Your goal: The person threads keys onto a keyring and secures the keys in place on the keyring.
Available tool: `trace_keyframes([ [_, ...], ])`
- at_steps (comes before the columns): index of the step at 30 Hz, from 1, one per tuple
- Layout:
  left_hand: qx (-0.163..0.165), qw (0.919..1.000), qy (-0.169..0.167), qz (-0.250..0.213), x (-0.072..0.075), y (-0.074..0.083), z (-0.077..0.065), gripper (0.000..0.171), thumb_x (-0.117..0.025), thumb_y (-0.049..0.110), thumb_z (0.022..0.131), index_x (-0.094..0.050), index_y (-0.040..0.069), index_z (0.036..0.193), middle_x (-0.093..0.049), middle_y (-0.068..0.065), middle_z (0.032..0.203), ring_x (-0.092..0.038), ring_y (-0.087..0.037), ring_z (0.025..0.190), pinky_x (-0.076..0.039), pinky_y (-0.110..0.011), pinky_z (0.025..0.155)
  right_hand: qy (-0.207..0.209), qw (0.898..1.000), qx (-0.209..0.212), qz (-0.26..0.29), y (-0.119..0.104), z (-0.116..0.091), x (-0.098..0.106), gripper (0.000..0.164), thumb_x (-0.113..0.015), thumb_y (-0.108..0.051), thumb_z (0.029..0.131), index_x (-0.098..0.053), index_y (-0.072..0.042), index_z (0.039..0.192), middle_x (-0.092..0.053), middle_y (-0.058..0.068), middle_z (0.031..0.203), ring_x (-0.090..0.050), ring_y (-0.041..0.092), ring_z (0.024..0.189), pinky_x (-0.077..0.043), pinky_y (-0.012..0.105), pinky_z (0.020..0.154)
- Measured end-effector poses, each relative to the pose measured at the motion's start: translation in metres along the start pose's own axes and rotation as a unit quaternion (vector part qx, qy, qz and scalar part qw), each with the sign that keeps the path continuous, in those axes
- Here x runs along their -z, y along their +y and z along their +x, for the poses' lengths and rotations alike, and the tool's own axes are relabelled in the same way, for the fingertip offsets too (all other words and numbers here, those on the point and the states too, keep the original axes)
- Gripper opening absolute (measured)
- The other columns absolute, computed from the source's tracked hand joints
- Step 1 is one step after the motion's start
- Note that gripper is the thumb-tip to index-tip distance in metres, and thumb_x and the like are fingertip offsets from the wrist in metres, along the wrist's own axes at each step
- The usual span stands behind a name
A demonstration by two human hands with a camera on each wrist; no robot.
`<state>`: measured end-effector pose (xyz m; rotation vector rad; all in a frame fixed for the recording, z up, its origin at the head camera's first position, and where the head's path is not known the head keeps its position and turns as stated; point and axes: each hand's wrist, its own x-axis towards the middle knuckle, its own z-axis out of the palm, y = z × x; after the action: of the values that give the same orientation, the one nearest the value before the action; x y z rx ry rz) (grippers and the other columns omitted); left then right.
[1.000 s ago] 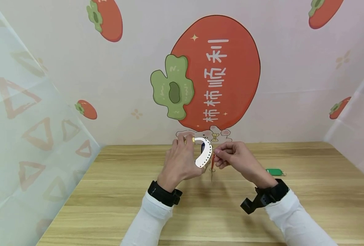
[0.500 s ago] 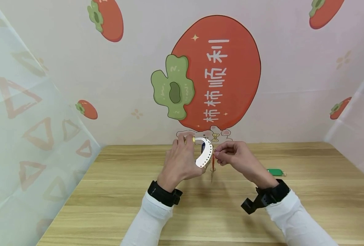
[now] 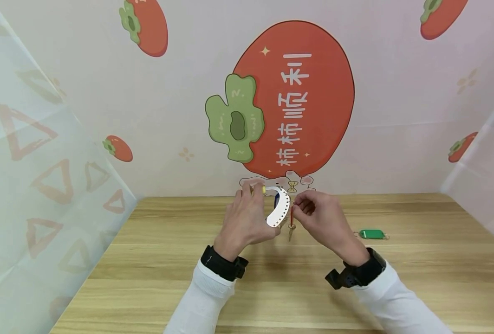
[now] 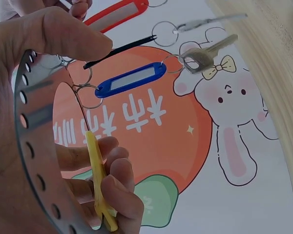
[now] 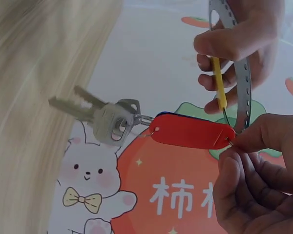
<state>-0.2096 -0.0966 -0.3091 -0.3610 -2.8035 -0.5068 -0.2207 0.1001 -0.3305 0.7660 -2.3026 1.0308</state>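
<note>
My left hand [image 3: 247,218] grips a crescent-shaped metal key holder [image 3: 279,208] with a row of holes, its fingers curled round the yellow handle part [image 4: 95,165]. A blue key tag [image 4: 132,80] hangs from the holder by a ring, with a key [image 4: 202,57] at its far end. Beside it a black tag [image 4: 119,51] is seen edge-on. My right hand [image 3: 324,222] pinches the small ring at one end of a red key tag [image 5: 193,132], close beside the holder's curved edge. Silver keys [image 5: 110,124] dangle beyond the tags, overlapping in the right wrist view.
A green key tag [image 3: 371,234] with rings lies on the wooden table [image 3: 167,278], right of my right wrist. Behind the table stands a pale backdrop [image 3: 180,93] printed with persimmons, and patterned sheets hang at both sides.
My right hand has turned slightly and drawn the red key tag a little to the right of the holder. More of the green tag now shows. My left hand stays nearly still.
</note>
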Motion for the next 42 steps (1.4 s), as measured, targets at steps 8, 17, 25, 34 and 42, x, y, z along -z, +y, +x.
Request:
trace_keyframes([
  [8, -0.002, 1.0000, -0.004, 0.005, -0.001, 0.000, 0.000, 0.103, -0.089, 0.044, 0.065, -0.042, 0.005, 0.148, -0.045, -0.018, 0.144, -0.056, -0.034, 0.112, -0.054, -0.052, 0.079, 0.032, 0.994, 0.074, -0.078, -0.002, 0.000, -0.002, 0.013, -0.076, 0.008, 0.078, -0.068, -0.001, 0.084, -0.063, 0.004, 0.074, -0.057, 0.010, 0.063, -0.052, 0.026, 0.056],
  [17, -0.007, 1.0000, 0.005, -0.001, -0.001, 0.000, 0.000, 0.097, -0.086, 0.043, 0.067, -0.045, 0.003, 0.146, -0.045, -0.016, 0.144, -0.057, -0.033, 0.109, -0.055, -0.051, 0.076, 0.053, 0.985, 0.120, -0.109, -0.004, -0.002, -0.003, 0.015, -0.073, 0.010, 0.075, -0.068, -0.001, 0.083, -0.060, 0.004, 0.076, -0.056, 0.011, 0.063, -0.050, 0.026, 0.054],
  [25, 0.000, 1.0000, 0.003, -0.003, 0.000, 0.000, 0.000, 0.101, -0.089, 0.043, 0.064, -0.045, 0.004, 0.146, -0.045, -0.016, 0.143, -0.057, -0.032, 0.106, -0.054, -0.051, 0.076, 0.057, 0.976, 0.150, -0.147, -0.004, -0.004, -0.005, 0.018, -0.081, 0.005, 0.075, -0.068, 0.000, 0.086, -0.059, 0.006, 0.078, -0.056, 0.014, 0.064, -0.050, 0.027, 0.055],
  [34, 0.004, 0.9999, 0.003, -0.016, 0.003, 0.000, 0.001, 0.099, -0.088, 0.041, 0.066, -0.043, 0.005, 0.147, -0.045, -0.015, 0.142, -0.055, -0.030, 0.103, -0.054, -0.048, 0.075, 0.037, 0.983, 0.160, -0.080, 0.000, 0.000, -0.003, 0.019, -0.082, 0.007, 0.075, -0.070, -0.001, 0.087, -0.061, 0.003, 0.078, -0.056, 0.011, 0.065, -0.051, 0.026, 0.056],
  [42, 0.003, 0.9997, 0.003, -0.024, 0.003, -0.001, 0.001, 0.101, -0.089, 0.044, 0.066, -0.042, 0.007, 0.147, -0.048, -0.016, 0.136, -0.054, -0.029, 0.100, -0.053, -0.045, 0.071, -0.044, 0.989, 0.137, 0.018, 0.010, 0.003, 0.005, 0.018, -0.079, 0.005, 0.083, -0.072, -0.006, 0.096, -0.064, -0.005, 0.084, -0.058, 0.006, 0.071, -0.053, 0.025, 0.061],
])
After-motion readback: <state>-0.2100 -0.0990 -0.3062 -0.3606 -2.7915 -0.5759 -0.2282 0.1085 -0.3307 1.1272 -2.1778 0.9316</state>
